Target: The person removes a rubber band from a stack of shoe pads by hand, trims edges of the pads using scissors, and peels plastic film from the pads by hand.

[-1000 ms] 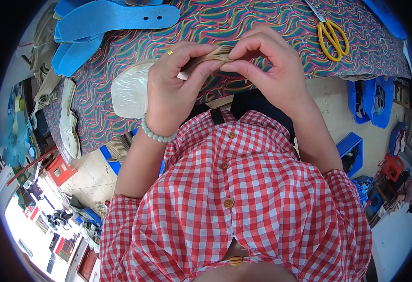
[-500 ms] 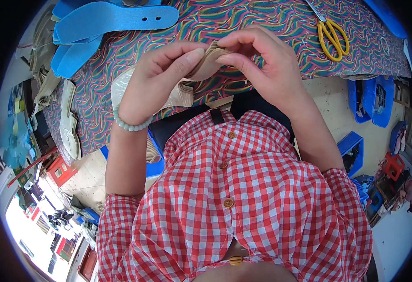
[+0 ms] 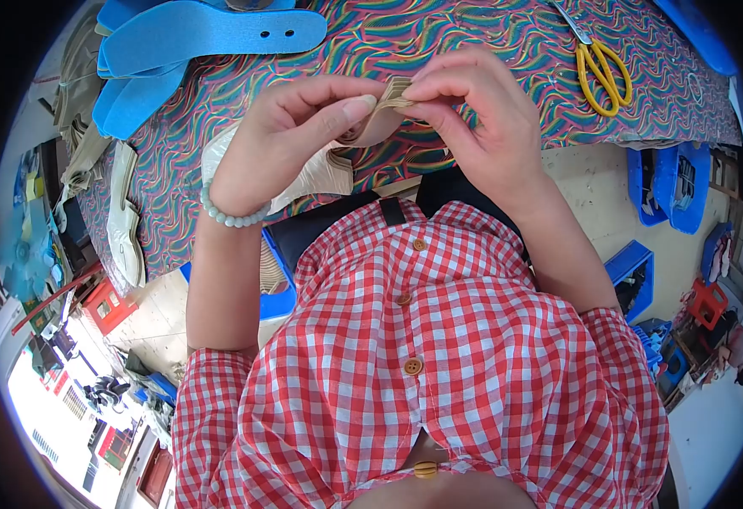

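Above the near edge of the table, both hands hold a small stack of thin beige layered pieces [image 3: 378, 127], bent into a curve. My left hand [image 3: 291, 136], with a beaded bracelet at the wrist, pinches its left side between thumb and fingers. On the opposite side, my right hand [image 3: 477, 114] pinches the upper right corner, where the layer edges show. Beneath my left hand lies a cream, shiny stack of cut pieces [image 3: 325, 176], partly hidden by the hand and wrist.
Blue insole-shaped pieces [image 3: 219, 32] are piled at the table's upper left. Yellow-handled scissors [image 3: 602, 72] lie at the upper right of the patterned tablecloth [image 3: 507, 34]. Another cream stack [image 3: 124, 216] rests at the left edge. Blue bins [image 3: 681, 187] stand on the floor at right.
The fingers of my right hand have shifted slightly at the stack's corner, and more layer edges now show there. Both hands still hold the stack.
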The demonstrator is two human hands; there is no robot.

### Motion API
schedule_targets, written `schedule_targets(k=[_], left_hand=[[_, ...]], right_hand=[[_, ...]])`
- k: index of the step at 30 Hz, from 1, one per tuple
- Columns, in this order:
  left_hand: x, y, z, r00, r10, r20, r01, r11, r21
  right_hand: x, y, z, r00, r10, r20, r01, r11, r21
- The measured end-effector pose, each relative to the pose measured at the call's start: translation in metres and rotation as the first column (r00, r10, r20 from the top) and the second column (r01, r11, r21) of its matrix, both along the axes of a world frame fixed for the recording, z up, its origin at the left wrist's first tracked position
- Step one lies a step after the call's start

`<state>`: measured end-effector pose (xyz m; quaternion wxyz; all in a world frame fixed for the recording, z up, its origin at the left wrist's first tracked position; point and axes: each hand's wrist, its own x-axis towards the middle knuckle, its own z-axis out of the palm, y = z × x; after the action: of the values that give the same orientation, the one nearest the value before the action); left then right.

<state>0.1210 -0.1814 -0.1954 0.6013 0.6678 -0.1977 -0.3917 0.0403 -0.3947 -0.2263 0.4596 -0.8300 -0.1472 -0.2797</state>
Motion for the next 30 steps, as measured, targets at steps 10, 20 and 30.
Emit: schedule_targets(k=[10,20,30], left_hand=[[0.002,-0.007,-0.007,0.996,-0.081,0.025,0.082,0.996,-0.03],[0.005,-0.023,-0.011,0.959,-0.194,0.207,0.159,0.971,0.177],[0.014,-0.039,-0.025,0.964,-0.043,0.262,-0.012,0.978,0.206]], right_hand=[[-0.001,0.001,-0.01,0.998,0.055,0.004,-0.055,0.998,0.04],[-0.014,-0.008,-0.009,0.999,0.014,-0.046,-0.013,1.0,0.02],[-0.025,-0.012,-0.009,0.998,-0.033,-0.049,0.034,0.999,0.012]])
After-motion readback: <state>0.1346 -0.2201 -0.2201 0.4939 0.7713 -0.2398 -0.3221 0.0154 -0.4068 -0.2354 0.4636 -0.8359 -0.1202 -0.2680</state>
